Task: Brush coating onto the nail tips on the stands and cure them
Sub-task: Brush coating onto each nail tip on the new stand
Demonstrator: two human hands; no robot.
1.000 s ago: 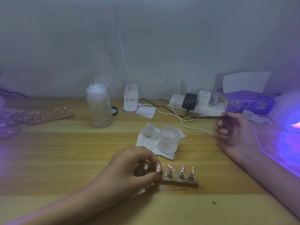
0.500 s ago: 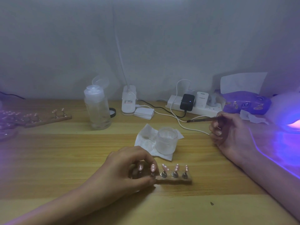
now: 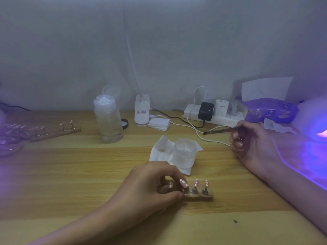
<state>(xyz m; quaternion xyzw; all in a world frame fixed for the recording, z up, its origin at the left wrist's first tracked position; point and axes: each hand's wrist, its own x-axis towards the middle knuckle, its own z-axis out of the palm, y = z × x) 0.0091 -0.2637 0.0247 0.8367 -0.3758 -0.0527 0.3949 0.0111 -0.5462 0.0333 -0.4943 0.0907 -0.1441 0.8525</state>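
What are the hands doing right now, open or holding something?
Left hand: closed, gripping one end of the nail stand.
Right hand: closed, holding the brush.

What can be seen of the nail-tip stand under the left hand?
The wooden stand lies flat on the wooden table, long side across the view. Small metal holders stand in a row on it, each carrying a pink nail tip. The left hand grips its left end, hiding part of it.
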